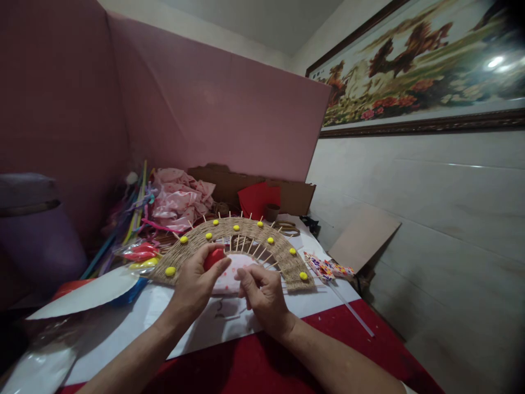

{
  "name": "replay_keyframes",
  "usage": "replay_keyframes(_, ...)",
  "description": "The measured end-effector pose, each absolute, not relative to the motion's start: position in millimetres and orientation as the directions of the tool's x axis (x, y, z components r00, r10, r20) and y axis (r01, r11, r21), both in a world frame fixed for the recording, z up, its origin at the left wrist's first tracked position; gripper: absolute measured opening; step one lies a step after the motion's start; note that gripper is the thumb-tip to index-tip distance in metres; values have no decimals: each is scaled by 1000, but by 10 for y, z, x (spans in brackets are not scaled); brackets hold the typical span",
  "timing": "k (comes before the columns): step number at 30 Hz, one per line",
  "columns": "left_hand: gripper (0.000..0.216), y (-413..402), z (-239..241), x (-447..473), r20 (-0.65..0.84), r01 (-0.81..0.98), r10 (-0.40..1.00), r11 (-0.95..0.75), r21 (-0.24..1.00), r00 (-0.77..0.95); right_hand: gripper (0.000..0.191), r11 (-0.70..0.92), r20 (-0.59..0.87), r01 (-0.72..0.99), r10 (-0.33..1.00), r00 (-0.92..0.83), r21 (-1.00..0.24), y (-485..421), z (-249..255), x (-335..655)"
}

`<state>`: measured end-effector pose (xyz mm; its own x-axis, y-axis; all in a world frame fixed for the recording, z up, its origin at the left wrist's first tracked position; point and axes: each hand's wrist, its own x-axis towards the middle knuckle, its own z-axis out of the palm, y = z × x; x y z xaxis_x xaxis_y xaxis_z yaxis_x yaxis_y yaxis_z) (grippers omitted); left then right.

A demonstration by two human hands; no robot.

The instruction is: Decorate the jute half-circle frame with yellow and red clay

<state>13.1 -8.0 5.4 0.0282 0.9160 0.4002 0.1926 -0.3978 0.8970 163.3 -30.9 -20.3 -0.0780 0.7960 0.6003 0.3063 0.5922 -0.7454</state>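
My left hand (194, 279) is closed on a red lump of what looks like modelling clay (214, 258), held between thumb and fingers. To its right, the fingers of my right hand (262, 293) are pinched together; anything between them is too small or hidden to make out. Just behind both hands lies a fan-shaped piece woven from brown twine (246, 226) over thin sticks, whose ends poke out along the curve. Flattened yellow dots (270, 241) are spread over the weave. Under its arch sits a pale panel with pinkish spots (240, 268), partly covered by my hands.
White paper (192, 334) lies over a red tabletop (348, 339). Clear packets of red and yellow material (141, 253) and a white curved sheet (90, 295) are at left. Scissors (289, 227), red paper (258, 200) and crumpled pink fabric (180, 194) lie behind; a patterned piece (328, 268) at right.
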Motion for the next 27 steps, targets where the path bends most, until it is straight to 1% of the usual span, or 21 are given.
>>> replay_keyframes(2, 40, -76, 34, 145, 408, 131, 912, -409, 903, 38, 37, 589, 594, 306, 800, -87, -748, -313, -200, 1634)
replay_keyframes(4, 52, -79, 16, 160, 373, 38, 926, -375, 926, 66, 38, 588, 591, 309, 801, -94, -747, -317, -195, 1633)
replay_keyframes(6, 55, -91, 15, 175, 319, -30, 942, -318, 948, 103, 39, 591, 595, 313, 798, -93, -744, -321, -187, 1631)
replay_keyframes(8, 49, -103, 28, 187, 294, -55, 947, -289, 956, 128, 39, 596, 604, 321, 792, -86, -736, -322, -179, 1631)
replay_keyframes(11, 33, -109, 51, 203, 306, -67, 945, -300, 952, 117, 39, 599, 616, 340, 785, -68, -725, -311, -180, 1640)
replay_keyframes(13, 28, -105, 55, 214, 303, -76, 947, -296, 952, 108, 38, 597, 619, 352, 783, -59, -721, -291, -193, 1652)
replay_keyframes(17, 29, -100, 33, 225, 275, -80, 956, -268, 960, 104, 38, 582, 612, 358, 790, -38, -730, -233, -214, 1671)
replay_keyframes(20, 30, -104, 10, 218, 266, -129, 952, -247, 960, 152, 31, 566, 609, 376, 793, -6, -734, -221, -161, 1658)
replay_keyframes(24, 36, -100, -4, 191, 277, -201, 936, -235, 951, 217, 19, 600, 643, 470, 761, -84, -647, -266, 7, 1604)
replay_keyframes(27, 35, -76, -4, 174, 303, -230, 935, -259, 938, 184, 14, 599, 634, 541, 759, -148, -591, -251, 118, 1601)
